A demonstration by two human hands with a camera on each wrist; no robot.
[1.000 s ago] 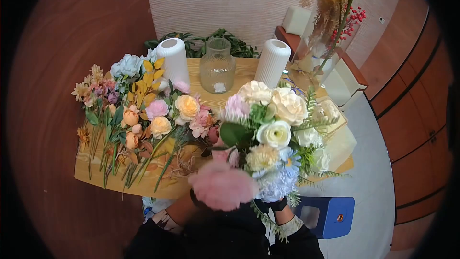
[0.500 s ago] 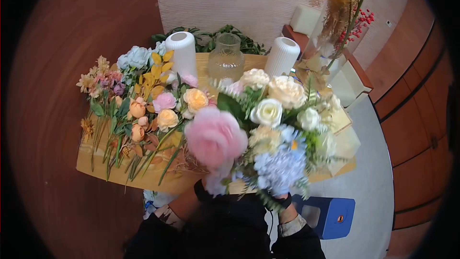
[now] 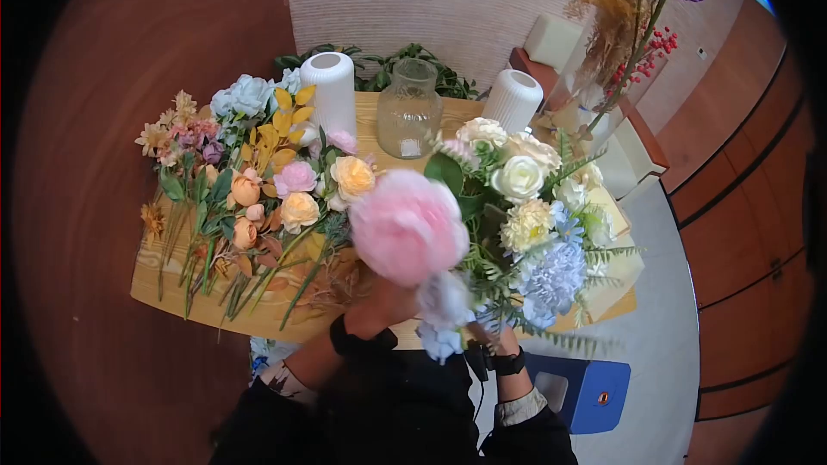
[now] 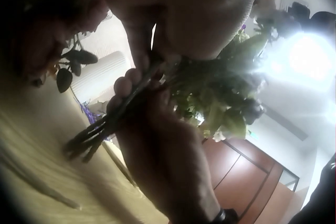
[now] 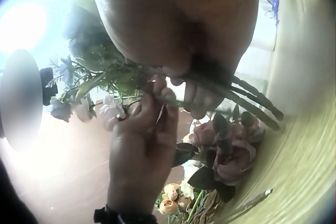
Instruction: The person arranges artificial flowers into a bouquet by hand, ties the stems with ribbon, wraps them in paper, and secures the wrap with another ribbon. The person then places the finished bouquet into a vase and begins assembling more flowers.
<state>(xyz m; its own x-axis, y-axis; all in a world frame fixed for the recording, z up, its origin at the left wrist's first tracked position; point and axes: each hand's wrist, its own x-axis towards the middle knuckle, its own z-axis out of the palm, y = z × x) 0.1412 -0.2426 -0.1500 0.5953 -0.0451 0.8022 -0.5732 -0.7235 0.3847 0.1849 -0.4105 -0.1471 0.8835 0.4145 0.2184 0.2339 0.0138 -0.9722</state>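
Observation:
In the head view a mixed bouquet (image 3: 521,176) of cream roses, blue blooms and fern sprays fans out over the table's front right. A large pink flower (image 3: 409,228), blurred, stands at its left, above pale blue blooms. My right hand (image 5: 184,24) grips the bundled stems (image 5: 257,106), their cut ends sticking out below the fist. My left hand (image 5: 142,150) is up against the right, its curled fingers pinching at the stems just under the flowers. From the left wrist view, both hands meet around the stems; foliage and the near hand hide part of the grip.
Loose artificial flowers (image 3: 297,211) lie across the wooden table's (image 3: 159,280) left half. A white ribbed vase (image 3: 329,103), a glass vase (image 3: 411,116) and another white vase (image 3: 514,102) line the back. A blue bin (image 3: 594,396) stands on the floor at right.
The pink flower has risen away from my body and slightly right, along with my left hand. The blue blooms and the rest of the bouquet have swung to the right.

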